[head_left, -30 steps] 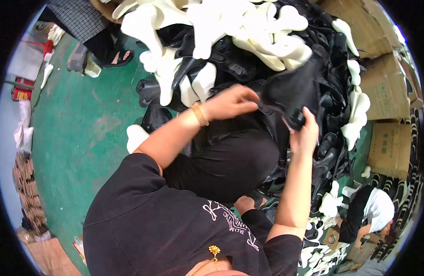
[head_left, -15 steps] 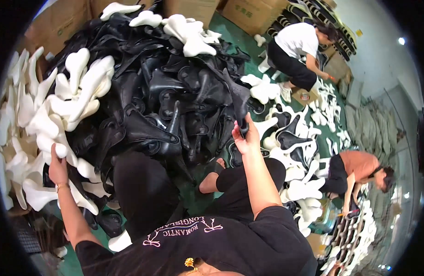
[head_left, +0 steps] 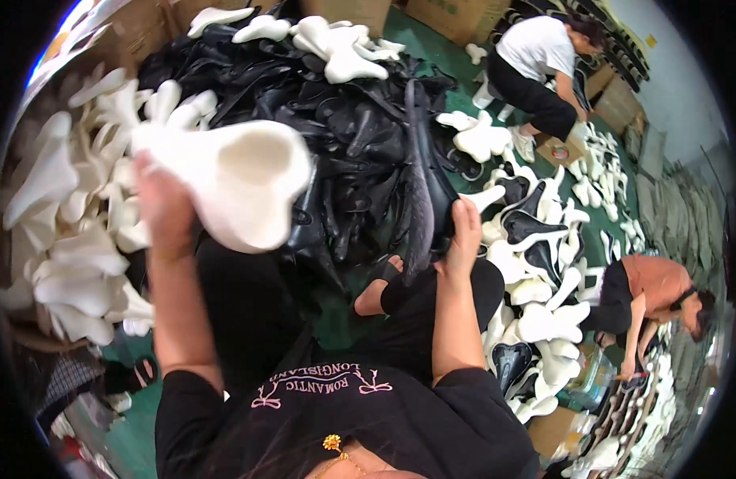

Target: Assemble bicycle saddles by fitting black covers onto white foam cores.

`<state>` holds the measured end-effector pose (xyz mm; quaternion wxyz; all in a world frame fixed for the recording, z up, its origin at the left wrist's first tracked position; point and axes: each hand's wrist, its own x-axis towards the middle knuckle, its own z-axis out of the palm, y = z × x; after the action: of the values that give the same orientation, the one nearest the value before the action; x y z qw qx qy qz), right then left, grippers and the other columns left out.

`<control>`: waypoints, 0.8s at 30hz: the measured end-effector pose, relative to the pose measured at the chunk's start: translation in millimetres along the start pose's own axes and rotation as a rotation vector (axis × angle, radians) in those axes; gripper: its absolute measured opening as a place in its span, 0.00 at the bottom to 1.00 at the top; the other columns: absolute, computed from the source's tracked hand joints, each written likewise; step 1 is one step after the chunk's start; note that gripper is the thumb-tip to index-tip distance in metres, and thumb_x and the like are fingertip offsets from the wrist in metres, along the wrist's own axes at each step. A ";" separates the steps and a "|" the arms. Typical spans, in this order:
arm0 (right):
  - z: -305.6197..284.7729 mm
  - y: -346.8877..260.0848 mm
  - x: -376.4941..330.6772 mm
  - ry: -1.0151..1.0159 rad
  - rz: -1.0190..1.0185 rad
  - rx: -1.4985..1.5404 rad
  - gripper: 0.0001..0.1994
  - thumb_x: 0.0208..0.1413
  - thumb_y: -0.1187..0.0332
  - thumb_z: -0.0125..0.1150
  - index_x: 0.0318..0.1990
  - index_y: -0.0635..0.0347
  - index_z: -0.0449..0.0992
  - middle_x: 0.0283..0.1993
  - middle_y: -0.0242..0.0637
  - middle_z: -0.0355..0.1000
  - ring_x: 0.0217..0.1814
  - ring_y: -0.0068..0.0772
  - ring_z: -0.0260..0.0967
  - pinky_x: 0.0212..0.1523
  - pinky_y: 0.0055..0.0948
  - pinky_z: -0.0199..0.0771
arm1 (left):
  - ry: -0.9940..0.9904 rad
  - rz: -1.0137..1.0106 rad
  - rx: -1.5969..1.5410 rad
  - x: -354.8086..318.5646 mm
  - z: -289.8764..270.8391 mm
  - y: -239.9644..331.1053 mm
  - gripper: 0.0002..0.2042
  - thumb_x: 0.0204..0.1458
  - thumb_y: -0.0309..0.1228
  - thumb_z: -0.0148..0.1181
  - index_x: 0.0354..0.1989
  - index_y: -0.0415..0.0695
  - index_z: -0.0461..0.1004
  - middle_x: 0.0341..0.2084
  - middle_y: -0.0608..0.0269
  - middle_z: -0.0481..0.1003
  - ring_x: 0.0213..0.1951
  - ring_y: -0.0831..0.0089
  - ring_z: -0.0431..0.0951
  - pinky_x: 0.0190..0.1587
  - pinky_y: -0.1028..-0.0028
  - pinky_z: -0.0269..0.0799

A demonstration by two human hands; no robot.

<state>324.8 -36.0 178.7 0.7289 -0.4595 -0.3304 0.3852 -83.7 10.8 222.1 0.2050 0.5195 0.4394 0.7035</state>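
My left hand (head_left: 166,203), slightly blurred, grips the narrow end of a white bicycle saddle pad (head_left: 224,172). The pad is raised over the left knee, and its wide end shows a shallow hollow. On the other side, my right hand (head_left: 464,237) is closed on the edge of a black bicycle saddle cover (head_left: 432,180), held upright with its long side toward me. Some of the right fingers are hidden behind the cover. Behind both hands lies a big heap of black saddle covers (head_left: 360,128).
White pads (head_left: 80,267) are piled at my left, and more white pads (head_left: 328,44) top the heap. To the right lie white and black saddle pieces (head_left: 535,239). Two people sit bent over, one in a white shirt (head_left: 535,44), one in orange (head_left: 655,283). Cardboard boxes (head_left: 456,16) stand behind.
My left hand has lifted a white pad from the left pile and brought it inward. My right hand has turned the black cover upright and shifted slightly right.
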 end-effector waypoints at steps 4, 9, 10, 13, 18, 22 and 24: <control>-10.0 -20.2 -18.4 -0.058 -0.122 -0.158 0.11 0.58 0.71 0.57 0.46 0.66 0.75 0.39 0.27 0.71 0.37 0.15 0.63 0.41 0.16 0.63 | -0.192 -0.870 -0.968 -43.5 114.2 12.0 0.28 0.62 0.51 0.37 0.49 0.33 0.67 0.38 0.47 0.75 0.42 0.59 0.76 0.50 0.63 0.71; 1.3 -30.7 -41.0 -0.284 -0.335 -0.488 0.09 0.55 0.73 0.60 0.42 0.66 0.78 0.37 0.34 0.76 0.38 0.21 0.70 0.41 0.19 0.67 | -0.274 -0.888 -0.854 -79.0 150.3 21.3 0.23 0.64 0.44 0.35 0.50 0.37 0.68 0.36 0.53 0.76 0.37 0.68 0.77 0.44 0.70 0.73; 3.0 -26.1 -41.7 -0.328 -0.372 -0.557 0.09 0.54 0.73 0.61 0.42 0.65 0.79 0.35 0.35 0.76 0.35 0.22 0.70 0.39 0.19 0.68 | -0.225 -0.906 -0.844 -80.1 149.4 23.6 0.23 0.64 0.44 0.34 0.49 0.37 0.69 0.35 0.55 0.76 0.36 0.70 0.77 0.43 0.71 0.73; 12.2 -24.4 -46.3 -0.414 -0.339 -0.587 0.10 0.56 0.73 0.60 0.44 0.67 0.78 0.37 0.32 0.75 0.36 0.18 0.67 0.41 0.15 0.65 | -0.272 -0.887 -0.904 -84.0 144.3 11.8 0.20 0.64 0.43 0.34 0.50 0.41 0.69 0.36 0.61 0.76 0.36 0.74 0.76 0.43 0.73 0.72; 24.1 -14.5 -43.1 -0.419 -0.315 -0.571 0.10 0.56 0.72 0.60 0.44 0.67 0.78 0.37 0.33 0.75 0.37 0.18 0.67 0.41 0.16 0.65 | -0.321 -0.828 -0.877 -87.3 141.0 7.4 0.17 0.64 0.42 0.36 0.51 0.46 0.66 0.38 0.65 0.73 0.38 0.77 0.74 0.43 0.75 0.71; 29.9 -12.7 -42.3 -0.415 -0.315 -0.594 0.10 0.56 0.72 0.60 0.44 0.67 0.78 0.38 0.34 0.76 0.39 0.19 0.68 0.43 0.18 0.66 | -0.307 -0.819 -0.891 -84.8 139.6 3.3 0.17 0.64 0.42 0.37 0.52 0.46 0.65 0.39 0.66 0.73 0.39 0.78 0.74 0.44 0.75 0.71; 29.3 -9.1 -42.4 -0.416 -0.301 -0.594 0.10 0.56 0.72 0.60 0.44 0.67 0.78 0.38 0.34 0.76 0.39 0.20 0.69 0.44 0.18 0.66 | -0.302 -0.830 -0.901 -83.7 139.5 5.3 0.16 0.64 0.42 0.37 0.52 0.47 0.65 0.39 0.66 0.72 0.39 0.78 0.74 0.43 0.75 0.71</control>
<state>282.1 -63.1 192.3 0.5299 -0.5089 -0.6320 0.2464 75.9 2.2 190.7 0.7194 0.2622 0.2313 0.6002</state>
